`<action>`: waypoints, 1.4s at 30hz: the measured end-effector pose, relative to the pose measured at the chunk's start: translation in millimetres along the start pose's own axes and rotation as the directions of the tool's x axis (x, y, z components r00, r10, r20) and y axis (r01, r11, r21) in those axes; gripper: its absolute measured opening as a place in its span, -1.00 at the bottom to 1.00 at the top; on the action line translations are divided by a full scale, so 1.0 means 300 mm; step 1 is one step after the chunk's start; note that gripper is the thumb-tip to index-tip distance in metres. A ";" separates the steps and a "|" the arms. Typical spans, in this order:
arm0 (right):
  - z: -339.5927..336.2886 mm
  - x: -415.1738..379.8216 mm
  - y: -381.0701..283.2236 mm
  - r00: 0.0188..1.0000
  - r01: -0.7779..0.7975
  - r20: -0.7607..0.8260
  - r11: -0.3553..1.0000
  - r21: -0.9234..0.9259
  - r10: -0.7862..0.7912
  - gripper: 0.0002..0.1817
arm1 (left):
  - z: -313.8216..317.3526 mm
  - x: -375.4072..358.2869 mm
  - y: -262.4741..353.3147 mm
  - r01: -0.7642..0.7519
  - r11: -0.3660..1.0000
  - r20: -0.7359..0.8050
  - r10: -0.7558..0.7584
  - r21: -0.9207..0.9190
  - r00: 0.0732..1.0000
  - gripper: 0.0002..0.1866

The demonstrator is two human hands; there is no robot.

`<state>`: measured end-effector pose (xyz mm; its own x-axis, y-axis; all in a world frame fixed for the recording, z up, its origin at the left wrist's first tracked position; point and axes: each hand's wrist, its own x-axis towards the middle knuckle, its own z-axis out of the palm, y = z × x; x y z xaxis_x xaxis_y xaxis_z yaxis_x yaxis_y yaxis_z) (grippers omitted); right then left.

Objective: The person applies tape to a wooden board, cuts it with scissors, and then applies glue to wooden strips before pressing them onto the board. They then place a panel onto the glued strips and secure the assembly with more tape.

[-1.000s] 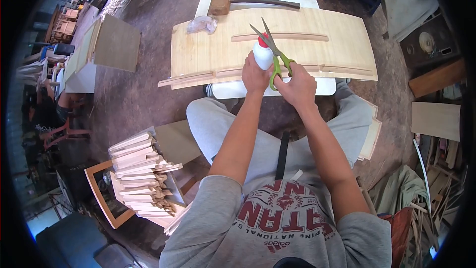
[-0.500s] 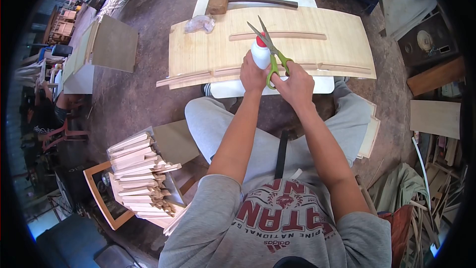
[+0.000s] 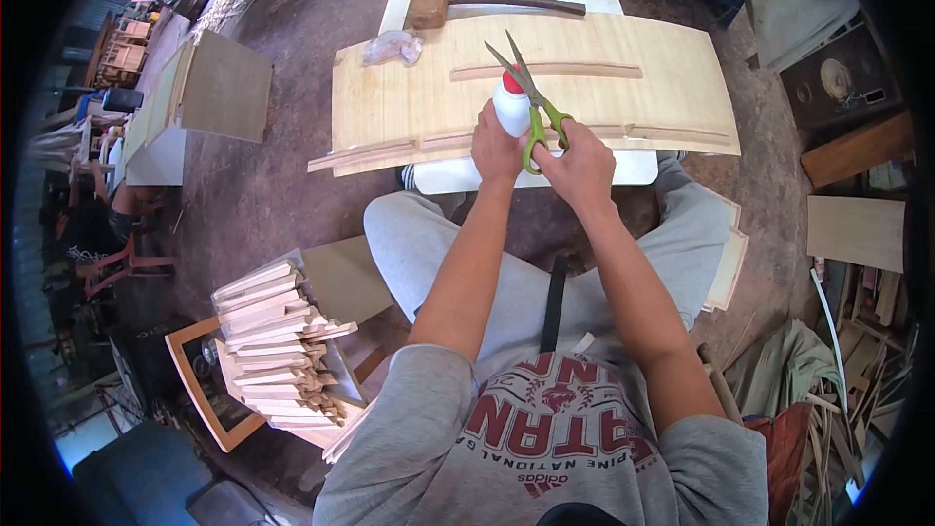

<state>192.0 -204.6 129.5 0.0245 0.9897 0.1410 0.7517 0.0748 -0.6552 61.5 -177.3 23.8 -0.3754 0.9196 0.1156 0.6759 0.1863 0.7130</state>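
My left hand (image 3: 498,148) is wrapped round a white bottle (image 3: 510,111) with a red cap (image 3: 512,81), held upright over the near part of a pale wooden panel (image 3: 390,102). In my right hand (image 3: 581,164) is a pair of scissors (image 3: 538,105) with green handles. Their blades are slightly parted and point away from me, crossing beside the red cap. Thin wooden strips (image 3: 545,69) lie along the panel, one across its middle and others along its near edge.
A mallet (image 3: 429,2) and a crumpled plastic bag (image 3: 392,47) lie at the panel's far left. A white table (image 3: 443,176) shows beneath the panel. Stacked wooden strips (image 3: 278,351) stand at my left. A person (image 3: 105,209) sits at the far left; scrap wood (image 3: 828,438) lies at right.
Almost nothing differs. My right hand and the scissors have shifted very slightly; my left hand keeps its hold on the bottle.
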 end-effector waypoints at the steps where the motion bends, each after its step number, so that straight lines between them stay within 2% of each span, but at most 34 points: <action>1: 0.011 0.001 0.017 0.999 0.026 -0.041 0.999 0.043 -0.024 -0.49 | -0.004 0.000 0.003 -0.001 1.000 0.002 0.001 -0.008 1.000 -0.17; 3: 0.027 0.008 0.057 0.990 0.085 -0.124 0.988 0.125 -0.070 -0.55 | -0.003 0.000 0.001 -0.003 1.000 0.003 0.003 -0.027 1.000 -0.16; 6: -0.025 0.053 0.093 0.974 -0.221 0.065 0.851 0.477 0.217 -0.67 | 0.009 -0.003 -0.002 -0.006 1.000 -0.027 0.006 0.003 1.000 -0.14; 8: -0.074 0.109 0.134 0.950 -0.307 0.192 0.837 0.453 0.245 -0.68 | 0.005 -0.006 0.003 0.018 1.000 -0.022 -0.018 0.008 1.000 -0.14; 10: -0.079 0.184 0.239 0.933 -0.324 0.237 0.917 0.233 0.269 -0.59 | 0.001 -0.003 0.007 0.031 0.999 -0.016 -0.031 0.010 0.999 -0.14; 11: -0.087 0.215 0.288 0.936 -0.301 0.249 0.930 0.210 0.247 -0.53 | 0.006 -0.003 0.003 0.040 0.999 -0.018 -0.040 -0.001 0.999 -0.13; 15: -0.136 0.400 0.421 0.936 -0.184 0.281 0.976 -0.116 0.210 -0.66 | 0.001 -0.007 0.005 0.032 0.999 -0.033 -0.032 -0.004 0.999 -0.12; 18: -0.111 0.603 0.485 0.966 0.083 0.258 0.914 -0.398 0.025 -0.67 | -0.003 -0.003 0.010 0.047 0.999 -0.007 -0.047 -0.004 0.999 -0.12; 21: -0.031 0.801 0.484 0.927 0.264 0.366 0.840 -0.474 -0.085 -0.65 | -0.006 0.000 0.006 0.036 0.999 -0.010 -0.036 0.010 0.999 -0.13; 24: 0.083 0.911 0.468 0.910 0.290 0.396 0.869 -0.400 -0.121 -0.60 | -0.012 0.001 0.013 0.047 0.999 -0.027 -0.047 0.002 0.999 -0.16; 25: 0.117 0.933 0.467 0.917 0.243 0.388 0.899 -0.364 -0.091 -0.57 | -0.017 -0.001 0.017 0.050 0.999 -0.024 -0.049 0.004 0.998 -0.16; 28: 0.140 0.836 0.380 0.955 0.249 0.184 0.967 -0.058 -0.234 -0.52 | -0.015 -0.008 0.011 0.039 0.998 -0.057 -0.042 -0.045 0.997 -0.16; 29: 0.162 0.787 0.416 0.855 0.456 0.220 0.883 0.113 -0.470 -0.40 | -0.019 0.000 0.008 0.042 0.998 -0.042 -0.044 -0.041 0.998 -0.15; 30: 0.145 0.710 0.395 0.800 0.169 0.489 0.912 0.373 -0.348 -0.31 | -0.023 -0.001 0.006 0.048 0.998 -0.025 -0.049 -0.038 0.999 -0.14; 31: 0.124 0.609 0.353 0.624 -0.192 0.729 0.849 0.493 -0.282 -0.22 | -0.026 -0.003 0.004 0.052 0.998 -0.007 -0.052 -0.037 0.999 -0.13; 32: 0.117 0.502 0.316 0.540 -0.386 0.782 0.733 0.560 -0.312 -0.06 | -0.029 -0.007 0.004 0.059 0.998 0.010 -0.058 -0.037 0.998 -0.12; 33: 0.098 0.414 0.243 0.557 -0.296 0.780 0.808 0.509 -0.287 0.07 | -0.043 -0.003 0.020 0.076 0.996 0.013 -0.075 -0.050 0.997 -0.13; 34: 0.109 0.344 0.203 0.615 -0.192 0.720 0.824 0.533 -0.322 0.10 | -0.045 -0.005 0.014 0.069 0.997 0.026 -0.068 -0.018 0.997 -0.14; 36: 0.215 0.282 0.231 0.636 -0.414 0.733 0.695 0.587 -0.240 0.06 | -0.052 -0.005 -0.008 0.040 0.998 0.055 -0.042 0.044 0.998 -0.14; 37: 0.260 0.256 0.253 0.675 -0.350 0.695 0.722 0.597 -0.247 0.03 | -0.044 -0.006 -0.047 0.008 0.999 0.123 -0.013 0.041 0.992 -0.20; 39: 0.306 0.238 0.257 0.745 -0.204 0.608 0.772 0.601 -0.276 -0.03 | -0.118 -0.020 -0.076 -0.138 0.987 0.103 0.130 0.079 0.986 -0.23; 40: 0.304 0.238 0.250 0.727 -0.251 0.646 0.785 0.566 -0.233 -0.05 | -0.164 -0.034 -0.103 -0.203 0.974 0.093 0.194 0.103 0.977 -0.25; 42: 0.287 0.243 0.220 0.686 -0.345 0.714 0.803 0.486 -0.138 -0.09 | -0.233 -0.036 -0.203 -0.202 0.939 0.098 0.181 0.279 0.979 -0.26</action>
<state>186.7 -116.9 32.6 -0.5578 0.7558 -0.3430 0.2745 -0.2220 -0.9356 -20.0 -222.6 27.4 -0.1826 0.9676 0.1744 0.8873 0.0857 0.4532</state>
